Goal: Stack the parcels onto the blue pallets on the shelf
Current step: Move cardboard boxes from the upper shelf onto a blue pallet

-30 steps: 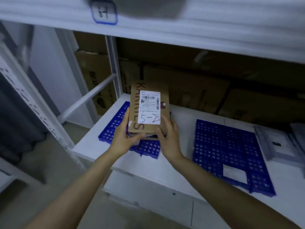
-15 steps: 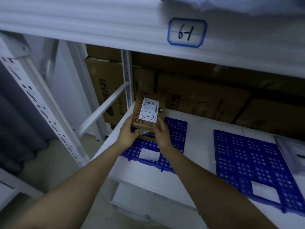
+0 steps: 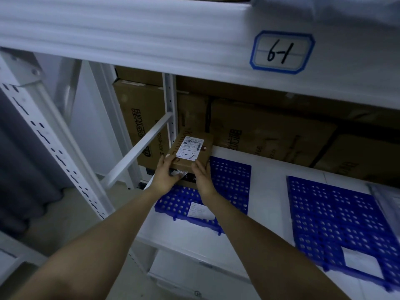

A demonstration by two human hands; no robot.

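Observation:
A brown cardboard parcel with a white label marked "5-2" is at the far left corner of the left blue pallet. It lies on top of a darker parcel that is mostly hidden under it. My left hand grips the stack's near left corner and my right hand holds its near right side. A white label lies on the pallet's near part.
A second blue pallet with a white label lies to the right on the white shelf. Large cardboard boxes line the back. A white upright and diagonal brace stand left of the parcels. The shelf beam above bears a tag "6-1".
Both hands have pushed the parcel deeper onto the left pallet, toward its far left corner. The camera has backed off and turned left, so more of the pallet's near part shows.

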